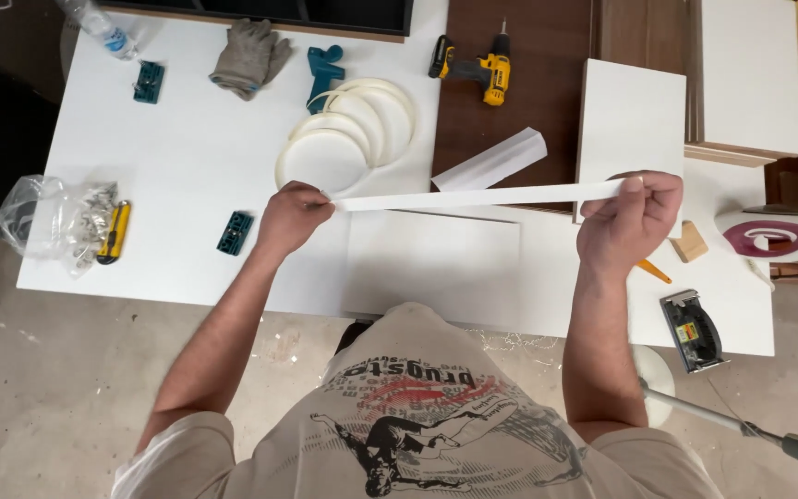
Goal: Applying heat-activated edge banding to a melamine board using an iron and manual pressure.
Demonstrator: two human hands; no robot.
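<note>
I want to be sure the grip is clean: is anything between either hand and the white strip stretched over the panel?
Nothing visible. The left hand pinches one end of the white strip and the right hand pinches the other, fingers directly on it above the white panel.

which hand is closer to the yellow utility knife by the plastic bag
Left. The left hand pinches one end of the white strip, with the yellow utility knife off to its left on the table. The right hand holds the strip's other end, much farther away.
</note>
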